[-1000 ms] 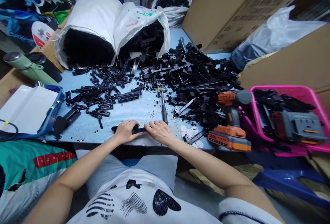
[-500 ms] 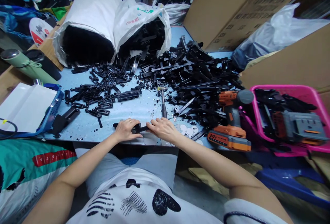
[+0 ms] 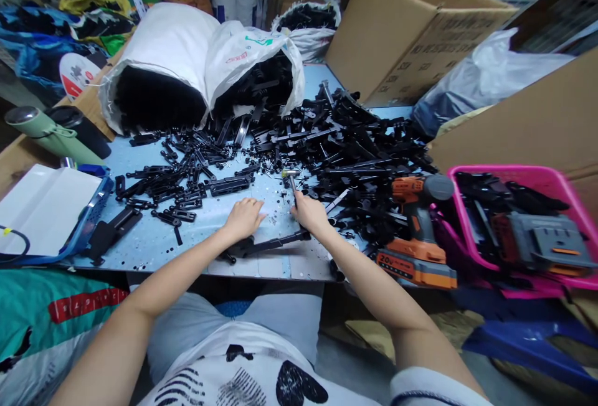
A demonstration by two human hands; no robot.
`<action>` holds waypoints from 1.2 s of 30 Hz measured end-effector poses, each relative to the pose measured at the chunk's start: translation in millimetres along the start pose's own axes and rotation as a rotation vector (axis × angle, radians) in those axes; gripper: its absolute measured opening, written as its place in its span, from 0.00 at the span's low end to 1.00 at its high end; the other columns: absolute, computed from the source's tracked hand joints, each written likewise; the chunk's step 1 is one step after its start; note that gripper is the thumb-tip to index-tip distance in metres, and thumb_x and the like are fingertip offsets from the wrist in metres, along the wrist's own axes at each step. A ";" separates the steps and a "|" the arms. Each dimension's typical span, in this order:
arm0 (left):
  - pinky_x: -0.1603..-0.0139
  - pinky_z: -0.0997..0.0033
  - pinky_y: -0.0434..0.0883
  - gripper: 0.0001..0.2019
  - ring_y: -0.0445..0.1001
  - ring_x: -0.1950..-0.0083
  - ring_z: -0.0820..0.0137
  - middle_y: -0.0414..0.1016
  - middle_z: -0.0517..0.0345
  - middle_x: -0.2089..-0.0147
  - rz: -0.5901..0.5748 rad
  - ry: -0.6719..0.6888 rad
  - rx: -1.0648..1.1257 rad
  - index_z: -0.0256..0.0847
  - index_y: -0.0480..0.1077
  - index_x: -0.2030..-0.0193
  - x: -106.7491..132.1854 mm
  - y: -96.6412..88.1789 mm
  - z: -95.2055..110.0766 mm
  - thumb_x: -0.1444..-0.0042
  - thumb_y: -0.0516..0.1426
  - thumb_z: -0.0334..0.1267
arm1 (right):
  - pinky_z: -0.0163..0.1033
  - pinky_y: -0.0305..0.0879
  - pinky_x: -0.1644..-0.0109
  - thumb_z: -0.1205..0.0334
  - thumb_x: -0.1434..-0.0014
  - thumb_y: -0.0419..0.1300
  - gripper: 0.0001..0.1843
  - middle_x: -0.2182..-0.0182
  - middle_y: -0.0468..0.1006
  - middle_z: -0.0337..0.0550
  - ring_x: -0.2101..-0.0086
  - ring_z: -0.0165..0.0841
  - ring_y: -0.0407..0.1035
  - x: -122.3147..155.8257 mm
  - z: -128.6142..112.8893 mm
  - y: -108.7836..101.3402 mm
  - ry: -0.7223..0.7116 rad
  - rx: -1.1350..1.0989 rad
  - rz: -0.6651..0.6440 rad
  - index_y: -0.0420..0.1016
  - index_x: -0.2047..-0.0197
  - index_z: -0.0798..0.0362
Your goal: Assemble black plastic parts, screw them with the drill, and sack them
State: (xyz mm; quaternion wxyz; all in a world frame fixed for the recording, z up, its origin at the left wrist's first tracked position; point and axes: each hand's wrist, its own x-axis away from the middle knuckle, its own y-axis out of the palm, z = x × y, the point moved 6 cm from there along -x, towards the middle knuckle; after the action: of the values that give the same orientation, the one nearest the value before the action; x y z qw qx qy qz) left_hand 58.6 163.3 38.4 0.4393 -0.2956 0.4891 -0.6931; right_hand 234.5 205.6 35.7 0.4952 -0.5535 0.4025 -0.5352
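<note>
My right hand point(image 3: 311, 214) is closed around the handle of a small hammer point(image 3: 290, 175), whose pale head points away from me over the table. My left hand point(image 3: 245, 218) hovers low above the blue tabletop, palm down, fingers slightly bent and apart from the thumb; nothing shows in it. Below both hands a long black jointed part point(image 3: 280, 242) lies near the table's front edge, touched by neither as far as I can see. Small rivets and pins point(image 3: 266, 164) are scattered beyond the hammer head.
Black linkage pieces point(image 3: 159, 179) lie at left, with a larger heap of black parts point(image 3: 355, 138) at right. Two white sacks point(image 3: 163, 38) spill parts behind. An orange cordless drill point(image 3: 415, 231), a pink basket point(image 3: 504, 172) and a cardboard box point(image 3: 378, 38) flank the right; a bottle point(image 3: 56, 135) stands left.
Both hands have let go of the black part, which now lies on the table. My right hand has moved to the hammer and gripped it; my left has moved forward and slightly right.
</note>
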 end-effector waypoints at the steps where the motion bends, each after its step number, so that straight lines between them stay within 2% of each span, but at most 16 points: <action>1: 0.47 0.61 0.63 0.17 0.66 0.47 0.59 0.69 0.44 0.50 -0.020 -0.015 0.015 0.37 0.63 0.43 -19.9 2.0 0.6 0.37 0.47 0.38 | 0.37 0.57 0.66 0.65 0.41 0.51 0.14 0.63 0.75 0.52 0.66 0.38 0.71 -1.4 10.2 -7.0 -0.016 0.018 0.037 0.64 0.51 0.57; 4: 0.49 0.64 0.64 0.17 0.69 0.49 0.61 0.69 0.43 0.50 -0.067 -0.083 0.103 0.36 0.64 0.44 -75.8 16.9 8.6 0.36 0.44 0.35 | 0.37 0.55 0.64 0.66 0.41 0.51 0.10 0.64 0.74 0.54 0.63 0.38 0.69 -7.0 51.6 -35.7 -0.007 0.086 0.174 0.69 0.58 0.59; 6: 0.51 0.63 0.65 0.16 0.71 0.51 0.59 0.70 0.40 0.52 -0.076 -0.128 0.145 0.32 0.67 0.48 -102.1 28.5 18.4 0.36 0.46 0.37 | 0.41 0.53 0.60 0.68 0.39 0.47 0.13 0.60 0.72 0.61 0.58 0.42 0.66 -11.2 74.7 -53.3 0.054 0.128 0.277 0.69 0.56 0.63; 8: 0.53 0.64 0.66 0.13 0.72 0.53 0.58 0.72 0.38 0.55 -0.074 -0.148 0.171 0.29 0.70 0.54 -116.0 35.5 27.6 0.39 0.50 0.35 | 0.43 0.52 0.59 0.68 0.38 0.45 0.15 0.57 0.70 0.64 0.55 0.44 0.63 -15.6 79.2 -58.6 0.081 0.147 0.330 0.68 0.54 0.64; 10: 0.53 0.65 0.67 0.10 0.73 0.54 0.59 0.73 0.38 0.56 -0.051 -0.159 0.196 0.28 0.71 0.58 -115.8 34.1 29.5 0.41 0.51 0.30 | 0.42 0.52 0.57 0.64 0.38 0.48 0.14 0.56 0.71 0.59 0.55 0.42 0.61 -21.3 59.7 -47.4 -0.029 0.134 0.304 0.68 0.53 0.61; 13: 0.48 0.66 0.66 0.12 0.72 0.50 0.62 0.74 0.42 0.54 0.032 -0.163 0.214 0.30 0.71 0.55 -85.2 15.7 11.3 0.43 0.51 0.28 | 0.42 0.52 0.55 0.64 0.40 0.51 0.13 0.59 0.73 0.54 0.55 0.41 0.61 -28.0 15.2 -15.4 -0.272 0.106 0.201 0.70 0.55 0.59; 15: 0.48 0.67 0.67 0.13 0.73 0.51 0.65 0.74 0.46 0.52 0.146 -0.187 0.284 0.33 0.70 0.52 -44.6 -3.5 -14.8 0.43 0.51 0.29 | 0.44 0.52 0.53 0.67 0.40 0.49 0.13 0.61 0.74 0.55 0.56 0.42 0.62 -31.6 -1.3 0.7 -0.318 0.090 0.154 0.71 0.58 0.61; 16: 0.50 0.67 0.69 0.13 0.74 0.54 0.66 0.75 0.47 0.53 0.265 -0.223 0.401 0.34 0.70 0.52 -18.6 -14.8 -31.8 0.44 0.52 0.29 | 0.44 0.53 0.53 0.68 0.41 0.49 0.13 0.62 0.74 0.55 0.57 0.42 0.63 -33.1 -4.2 4.7 -0.302 0.071 0.148 0.72 0.58 0.62; 18: 0.57 0.66 0.73 0.12 0.77 0.62 0.67 0.76 0.50 0.58 0.457 -0.356 0.683 0.35 0.71 0.55 38.7 -26.3 -67.8 0.45 0.55 0.34 | 0.43 0.55 0.54 0.69 0.42 0.49 0.14 0.60 0.74 0.56 0.59 0.41 0.65 -32.4 -6.4 4.1 -0.268 -0.024 0.176 0.72 0.57 0.62; 20: 0.58 0.65 0.74 0.13 0.78 0.63 0.66 0.77 0.51 0.63 0.565 -0.488 0.904 0.34 0.71 0.56 91.4 -23.6 -93.4 0.47 0.58 0.39 | 0.40 0.59 0.56 0.69 0.42 0.50 0.16 0.54 0.71 0.55 0.60 0.39 0.67 -24.7 -12.7 -5.3 -0.290 -0.191 0.237 0.71 0.52 0.61; 23: 0.55 0.64 0.74 0.16 0.79 0.60 0.63 0.78 0.51 0.64 0.648 -0.592 1.055 0.34 0.71 0.58 143.3 -11.5 -105.3 0.50 0.60 0.42 | 0.37 0.63 0.56 0.67 0.40 0.51 0.16 0.54 0.72 0.51 0.61 0.35 0.69 -0.7 -39.7 -22.6 -0.444 -0.469 0.248 0.72 0.51 0.57; 25: 0.53 0.64 0.73 0.16 0.78 0.58 0.63 0.78 0.50 0.63 0.671 -0.598 1.062 0.34 0.71 0.58 158.6 -6.9 -101.9 0.50 0.61 0.42 | 0.36 0.64 0.57 0.63 0.40 0.54 0.14 0.59 0.76 0.48 0.63 0.33 0.70 17.9 -63.3 -28.1 -0.529 -0.610 0.144 0.74 0.53 0.56; 27: 0.52 0.64 0.73 0.14 0.78 0.57 0.63 0.77 0.49 0.60 0.689 -0.562 1.048 0.35 0.71 0.58 164.0 -6.9 -95.8 0.49 0.60 0.42 | 0.35 0.65 0.59 0.61 0.41 0.57 0.11 0.64 0.78 0.44 0.66 0.32 0.71 34.5 -84.1 -28.2 -0.573 -0.697 -0.004 0.76 0.57 0.54; 30: 0.52 0.64 0.73 0.12 0.77 0.56 0.64 0.75 0.49 0.57 0.749 -0.474 0.968 0.36 0.71 0.58 167.1 -13.8 -89.2 0.46 0.58 0.41 | 0.34 0.65 0.61 0.63 0.43 0.58 0.08 0.67 0.80 0.42 0.67 0.31 0.73 51.3 -103.0 -26.1 -0.615 -0.706 -0.159 0.77 0.60 0.53; 33: 0.53 0.66 0.74 0.10 0.77 0.56 0.66 0.74 0.49 0.56 0.727 -0.407 0.804 0.37 0.72 0.58 167.6 -17.6 -84.9 0.44 0.56 0.39 | 0.33 0.64 0.60 0.67 0.43 0.58 0.08 0.68 0.80 0.42 0.67 0.32 0.74 57.1 -109.4 -25.8 -0.628 -0.568 -0.185 0.78 0.61 0.54; 36: 0.55 0.65 0.75 0.09 0.76 0.57 0.66 0.75 0.49 0.56 0.696 -0.354 0.611 0.38 0.72 0.57 167.4 -19.3 -78.9 0.42 0.54 0.37 | 0.34 0.63 0.61 0.71 0.43 0.56 0.09 0.65 0.80 0.46 0.64 0.35 0.73 60.8 -117.2 -25.9 -0.658 -0.319 -0.154 0.77 0.63 0.55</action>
State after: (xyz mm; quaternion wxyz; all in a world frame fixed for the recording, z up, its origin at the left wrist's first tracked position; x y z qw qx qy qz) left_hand -87.3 48.6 25.8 0.7876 -0.0856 0.2513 -0.5561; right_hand 122.4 137.3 65.4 0.4638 -0.7948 0.2573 -0.2949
